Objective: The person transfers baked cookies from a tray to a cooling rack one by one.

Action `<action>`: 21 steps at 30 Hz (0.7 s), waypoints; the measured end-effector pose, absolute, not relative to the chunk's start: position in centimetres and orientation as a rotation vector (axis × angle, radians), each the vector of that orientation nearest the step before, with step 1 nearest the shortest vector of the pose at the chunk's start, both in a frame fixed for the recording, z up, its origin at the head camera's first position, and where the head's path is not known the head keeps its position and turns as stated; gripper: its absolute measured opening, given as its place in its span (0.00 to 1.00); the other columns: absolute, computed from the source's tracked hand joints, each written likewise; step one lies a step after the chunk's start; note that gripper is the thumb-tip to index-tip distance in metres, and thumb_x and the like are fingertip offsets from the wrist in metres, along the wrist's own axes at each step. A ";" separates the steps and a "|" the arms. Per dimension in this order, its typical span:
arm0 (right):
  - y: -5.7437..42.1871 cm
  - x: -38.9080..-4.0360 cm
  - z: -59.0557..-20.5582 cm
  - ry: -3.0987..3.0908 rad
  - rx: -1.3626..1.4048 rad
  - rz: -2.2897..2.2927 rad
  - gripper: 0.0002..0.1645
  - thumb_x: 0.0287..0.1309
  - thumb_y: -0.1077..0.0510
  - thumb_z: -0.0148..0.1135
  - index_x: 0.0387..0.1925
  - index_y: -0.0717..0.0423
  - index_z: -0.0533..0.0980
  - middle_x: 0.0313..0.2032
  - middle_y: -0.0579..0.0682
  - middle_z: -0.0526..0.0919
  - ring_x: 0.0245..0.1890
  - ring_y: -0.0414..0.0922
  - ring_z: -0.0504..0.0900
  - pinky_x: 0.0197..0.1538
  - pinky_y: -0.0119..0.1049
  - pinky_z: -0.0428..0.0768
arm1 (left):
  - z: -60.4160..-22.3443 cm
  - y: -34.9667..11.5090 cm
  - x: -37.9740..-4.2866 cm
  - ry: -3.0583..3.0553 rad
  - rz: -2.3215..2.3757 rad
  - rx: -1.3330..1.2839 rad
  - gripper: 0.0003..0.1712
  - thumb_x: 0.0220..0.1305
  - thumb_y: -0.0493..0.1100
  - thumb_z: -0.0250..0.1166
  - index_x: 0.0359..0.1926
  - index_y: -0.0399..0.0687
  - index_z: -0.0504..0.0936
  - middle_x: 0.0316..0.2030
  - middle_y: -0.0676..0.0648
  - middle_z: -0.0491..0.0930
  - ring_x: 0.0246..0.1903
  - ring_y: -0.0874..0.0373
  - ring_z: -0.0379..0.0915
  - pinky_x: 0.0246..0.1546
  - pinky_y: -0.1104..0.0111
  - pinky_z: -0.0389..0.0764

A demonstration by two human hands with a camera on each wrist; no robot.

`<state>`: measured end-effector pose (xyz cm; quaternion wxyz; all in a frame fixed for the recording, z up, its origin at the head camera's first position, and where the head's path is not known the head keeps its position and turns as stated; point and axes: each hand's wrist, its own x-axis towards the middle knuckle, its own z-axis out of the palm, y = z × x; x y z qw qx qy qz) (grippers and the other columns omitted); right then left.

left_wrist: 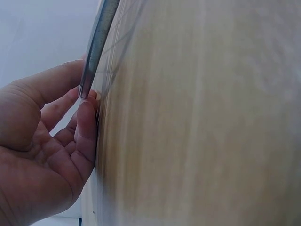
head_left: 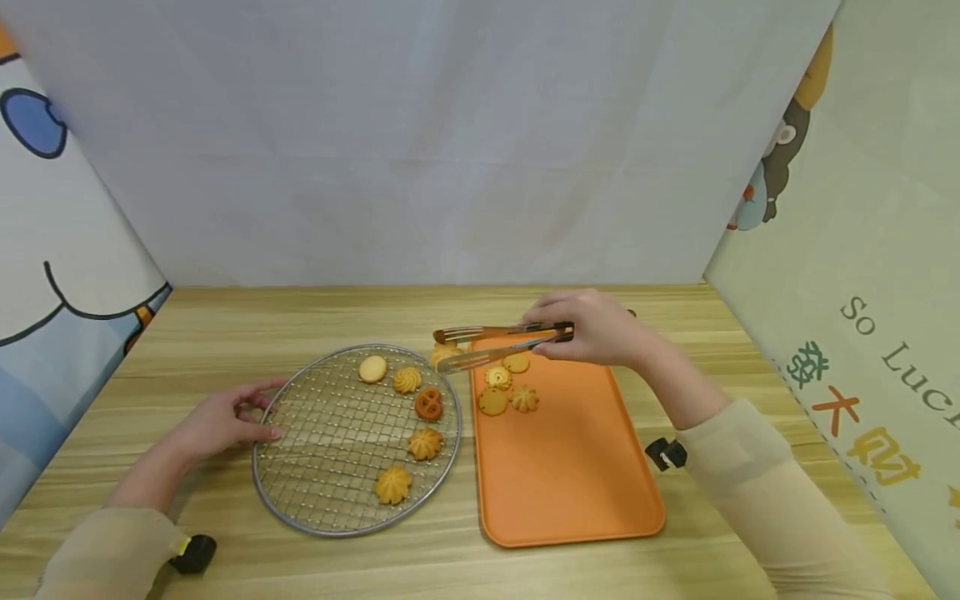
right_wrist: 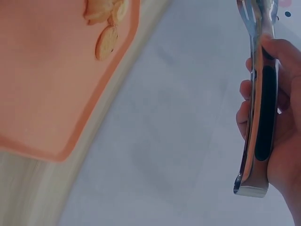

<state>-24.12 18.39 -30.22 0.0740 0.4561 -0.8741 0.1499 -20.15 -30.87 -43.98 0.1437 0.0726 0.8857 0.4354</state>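
My left hand (head_left: pixel 225 421) pinches the left rim of a round wire cooling rack (head_left: pixel 315 528); in the left wrist view the rim (left_wrist: pixel 98 44) passes between thumb and fingers. My right hand (head_left: pixel 592 325) grips metal tongs (head_left: pixel 495 356) with dark handle pads, held above the far left of an orange tray (head_left: pixel 570 483). At the tongs' tips is a golden cookie (head_left: pixel 444 353), partly hidden by them, in the gap between rack and tray. On the rack's right half lie several cookies, among them a pretzel-shaped one (head_left: pixel 429 404). Several more, including a flower-shaped cookie (head_left: pixel 524 397), are on the tray.
Rack and tray stand side by side on a wood-grain table (head_left: pixel 225 317). A white cloth backdrop (head_left: pixel 435 167) rises behind it. Printed panels flank both sides, with a cartoon on the left and lettering (head_left: pixel 862 417) on the right.
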 end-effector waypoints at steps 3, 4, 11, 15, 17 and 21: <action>17.4 -24.2 -30.6 -2.614 1.384 0.467 0.18 0.54 0.52 0.66 0.47 0.52 0.81 0.43 0.46 0.82 0.35 0.38 0.80 0.37 0.36 0.77 | -44.1 -30.9 -20.2 2.557 1.249 0.206 0.49 0.49 0.47 0.74 0.69 0.41 0.60 0.47 0.37 0.71 0.31 0.59 0.69 0.28 0.70 0.74; 17.1 -24.2 -30.8 -2.611 1.389 0.474 0.18 0.54 0.52 0.66 0.47 0.51 0.81 0.43 0.45 0.82 0.35 0.38 0.80 0.37 0.36 0.77 | -44.1 -30.9 -20.2 2.558 1.249 0.204 0.49 0.49 0.47 0.74 0.69 0.41 0.60 0.47 0.37 0.71 0.31 0.59 0.69 0.28 0.70 0.74; 15.0 -24.2 -32.2 -2.600 1.410 0.447 0.18 0.55 0.51 0.65 0.48 0.50 0.81 0.42 0.44 0.82 0.32 0.39 0.79 0.35 0.34 0.76 | -44.0 -30.9 -20.2 2.556 1.256 0.203 0.49 0.49 0.47 0.74 0.69 0.41 0.61 0.47 0.37 0.70 0.31 0.60 0.68 0.28 0.70 0.74; 13.9 -24.1 -33.2 -2.579 1.448 0.429 0.18 0.55 0.51 0.66 0.48 0.47 0.81 0.43 0.44 0.82 0.31 0.37 0.79 0.33 0.32 0.76 | -44.0 -31.0 -20.2 2.566 1.242 0.207 0.49 0.49 0.47 0.74 0.69 0.41 0.61 0.47 0.37 0.70 0.31 0.59 0.68 0.28 0.70 0.73; 13.3 -24.0 -33.8 -2.583 1.465 0.432 0.17 0.55 0.51 0.66 0.48 0.47 0.81 0.43 0.44 0.82 0.31 0.36 0.79 0.33 0.30 0.75 | -44.0 -31.0 -20.2 2.568 1.237 0.210 0.49 0.49 0.47 0.74 0.69 0.41 0.61 0.47 0.38 0.71 0.31 0.59 0.68 0.28 0.70 0.73; 12.3 -23.8 -34.8 -2.621 1.482 0.439 0.17 0.56 0.52 0.65 0.48 0.48 0.81 0.45 0.44 0.82 0.34 0.37 0.81 0.36 0.30 0.77 | -44.0 -31.0 -20.2 2.569 1.231 0.212 0.49 0.48 0.48 0.74 0.69 0.42 0.61 0.46 0.38 0.71 0.31 0.59 0.68 0.28 0.70 0.73</action>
